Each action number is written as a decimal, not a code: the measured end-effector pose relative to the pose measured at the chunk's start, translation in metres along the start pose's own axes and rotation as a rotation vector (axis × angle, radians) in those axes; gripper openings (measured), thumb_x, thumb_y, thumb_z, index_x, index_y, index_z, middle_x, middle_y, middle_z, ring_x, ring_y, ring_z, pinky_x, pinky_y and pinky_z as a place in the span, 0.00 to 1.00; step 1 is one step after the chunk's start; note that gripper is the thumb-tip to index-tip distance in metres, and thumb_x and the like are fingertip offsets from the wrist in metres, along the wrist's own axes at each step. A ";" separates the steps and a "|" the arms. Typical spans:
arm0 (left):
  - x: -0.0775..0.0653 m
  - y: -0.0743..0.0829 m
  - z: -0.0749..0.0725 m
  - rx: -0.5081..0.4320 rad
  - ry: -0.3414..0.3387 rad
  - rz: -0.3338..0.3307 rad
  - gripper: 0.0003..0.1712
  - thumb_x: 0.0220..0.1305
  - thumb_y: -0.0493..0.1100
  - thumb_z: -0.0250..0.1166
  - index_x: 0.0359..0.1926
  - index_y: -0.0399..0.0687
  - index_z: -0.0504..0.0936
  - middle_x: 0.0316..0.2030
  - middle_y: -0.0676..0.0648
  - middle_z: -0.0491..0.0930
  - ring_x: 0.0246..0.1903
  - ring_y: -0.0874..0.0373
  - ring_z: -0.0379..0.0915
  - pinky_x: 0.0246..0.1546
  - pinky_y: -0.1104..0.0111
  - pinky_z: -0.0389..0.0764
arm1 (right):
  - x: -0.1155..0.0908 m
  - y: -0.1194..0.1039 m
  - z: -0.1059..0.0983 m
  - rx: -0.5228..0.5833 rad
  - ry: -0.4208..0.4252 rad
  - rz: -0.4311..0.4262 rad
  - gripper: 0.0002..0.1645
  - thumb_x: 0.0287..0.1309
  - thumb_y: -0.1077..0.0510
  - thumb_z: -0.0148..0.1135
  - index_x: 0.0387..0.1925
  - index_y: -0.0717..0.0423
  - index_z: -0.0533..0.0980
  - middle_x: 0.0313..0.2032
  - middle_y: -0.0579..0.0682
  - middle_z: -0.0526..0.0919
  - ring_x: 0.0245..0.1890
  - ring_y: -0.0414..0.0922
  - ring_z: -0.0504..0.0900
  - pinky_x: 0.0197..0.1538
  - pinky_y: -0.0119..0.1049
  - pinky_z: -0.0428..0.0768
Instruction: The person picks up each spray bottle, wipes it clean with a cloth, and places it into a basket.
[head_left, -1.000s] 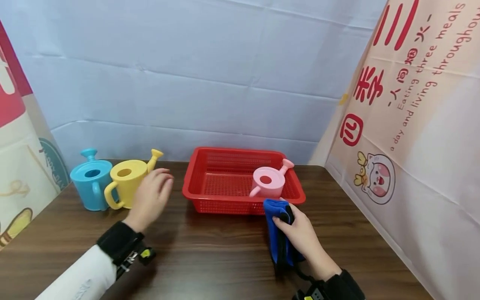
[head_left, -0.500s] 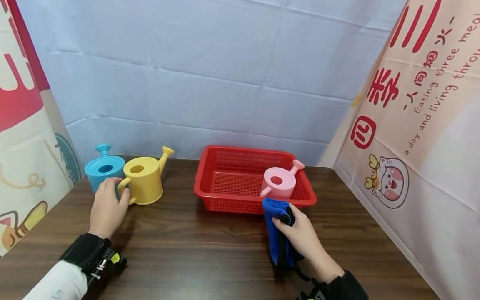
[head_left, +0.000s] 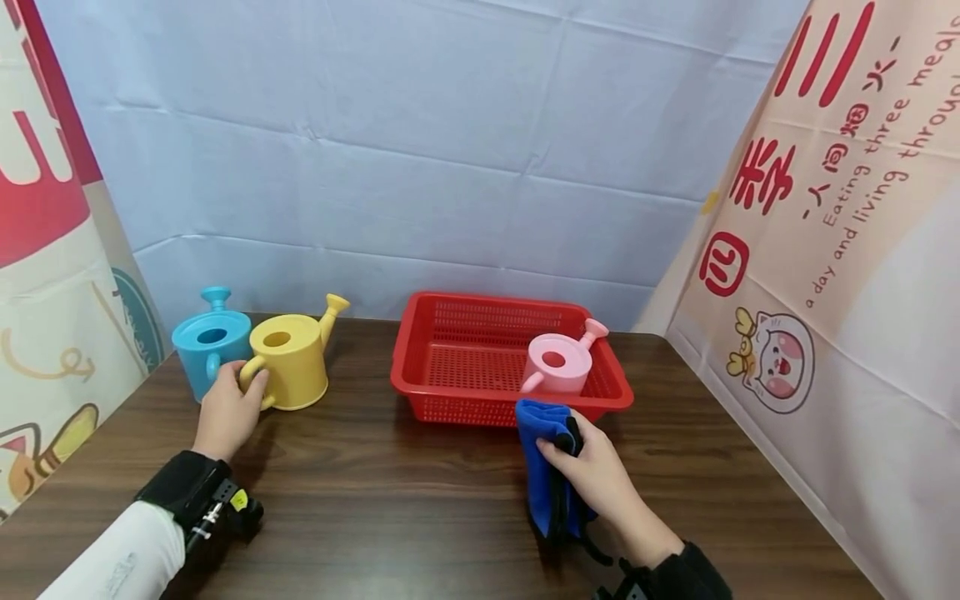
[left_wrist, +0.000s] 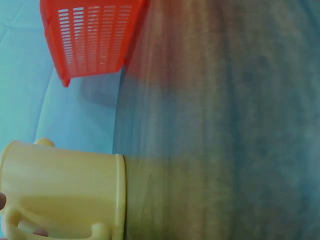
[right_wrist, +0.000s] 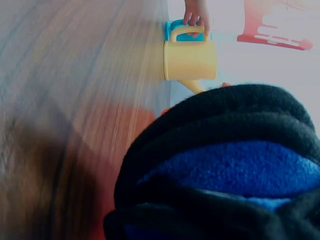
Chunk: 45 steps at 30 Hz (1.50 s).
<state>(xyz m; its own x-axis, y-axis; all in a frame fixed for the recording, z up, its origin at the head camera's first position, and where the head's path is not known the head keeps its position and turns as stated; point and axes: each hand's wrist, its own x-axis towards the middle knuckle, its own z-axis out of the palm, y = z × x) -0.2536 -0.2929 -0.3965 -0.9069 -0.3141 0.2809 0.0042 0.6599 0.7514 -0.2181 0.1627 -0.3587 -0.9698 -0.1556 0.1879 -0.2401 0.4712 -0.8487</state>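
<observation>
My left hand is at the handle of the yellow watering can, with fingers and thumb on either side of it. In the left wrist view, the yellow can stands on the tabletop, and only fingertips show at the edge. Just behind and left is a blue watering can. My right hand grips a folded blue cloth with black edging in front of the red basket. In the right wrist view, this cloth fills the lower right and hides the fingers.
A red plastic basket stands at the back of the wooden table. Inside it, on the right, sits a pink watering can. Pale cloth sheets hang behind the table and along both sides.
My left hand has moved left from in front of the yellow can's body to its handle. The right hand stays near the basket with the cloth, shifted slightly left.
</observation>
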 end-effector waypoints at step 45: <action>-0.091 0.179 0.053 -0.726 0.110 0.419 0.10 0.71 0.40 0.50 0.37 0.36 0.72 0.20 0.44 0.64 0.17 0.53 0.66 0.17 0.67 0.70 | -0.008 -0.077 0.051 0.325 0.049 -0.592 0.27 0.54 0.67 0.64 0.56 0.50 0.70 0.52 0.46 0.73 0.50 0.47 0.75 0.50 0.45 0.76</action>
<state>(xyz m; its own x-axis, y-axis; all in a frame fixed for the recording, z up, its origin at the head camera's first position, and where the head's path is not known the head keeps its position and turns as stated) -0.1930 -0.1107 -0.3192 -0.7244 -0.2305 0.6498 0.6345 0.1457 0.7590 -0.1894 0.0831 -0.3199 -0.6814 -0.2639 0.6827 -0.7136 0.0320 -0.6998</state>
